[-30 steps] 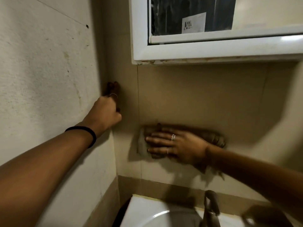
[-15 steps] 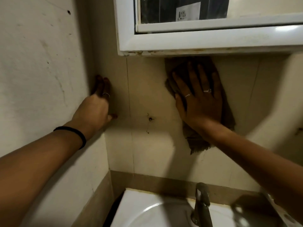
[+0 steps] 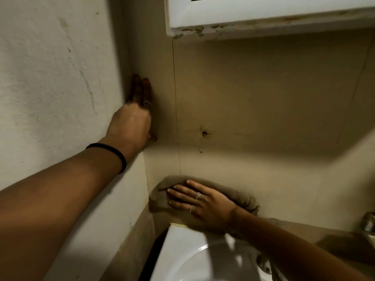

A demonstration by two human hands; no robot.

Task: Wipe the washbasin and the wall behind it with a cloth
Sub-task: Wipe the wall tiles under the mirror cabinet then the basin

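The right hand (image 3: 205, 203) is laid flat, its fingers straight and slightly spread, and is pressed palm-down on a brown cloth (image 3: 241, 197). Nothing is gripped by it; the cloth is only held against the surface under the open palm. Two rings are worn on its fingers. The cloth is spread low on the wall (image 3: 263, 102) behind the basin, just above the back left corner of the white washbasin (image 3: 182, 250), and its frayed end is seen trailing out past the wrist on the right. Part of the cloth is hidden under the hand.

The left hand (image 3: 133, 120) is held open too, fingers straight and kept together, and is rested flat in the corner where the side wall (image 3: 50, 78) is met by the tiled wall. Nothing is held in it. A ring is worn on one finger and a black band (image 3: 113, 153) is worn around the wrist. The fingertips are lost in shadow, so their exact contact cannot be told.

A small dark hole (image 3: 204, 133) with a stain around it is seen in the tile between the two hands. Above, the chipped lower edge of a white cabinet frame (image 3: 263, 21) is seen. At the right edge, part of a metal tap (image 3: 368, 222) is seen beside the basin
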